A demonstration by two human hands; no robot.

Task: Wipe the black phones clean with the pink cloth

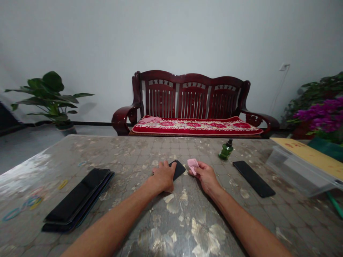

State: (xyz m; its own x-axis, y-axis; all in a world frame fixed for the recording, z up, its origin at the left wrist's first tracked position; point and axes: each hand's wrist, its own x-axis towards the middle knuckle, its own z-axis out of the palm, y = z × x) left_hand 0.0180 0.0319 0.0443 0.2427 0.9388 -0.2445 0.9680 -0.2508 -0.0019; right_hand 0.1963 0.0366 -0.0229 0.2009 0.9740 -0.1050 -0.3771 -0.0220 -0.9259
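My left hand (164, 176) grips a black phone (178, 169) that lies on the table, and covers much of it. Its thumb rests along the phone's near side. Just to the right, my right hand (205, 175) pinches a small folded pink cloth (192, 165) between thumb and fingers, a little apart from the phone. Another black phone (254, 178) lies flat to the right of my right hand. A green spray bottle (225, 151) with a black top stands beyond it. On the left is a stack of dark phones (80, 196).
Loose rubber bands (26, 205) lie at the far left of the patterned table (184, 221). A clear plastic box (292, 169) with a yellow board (313, 155) on top stands at the right. Beyond the table is a wooden bench (190, 96); plants flank it.
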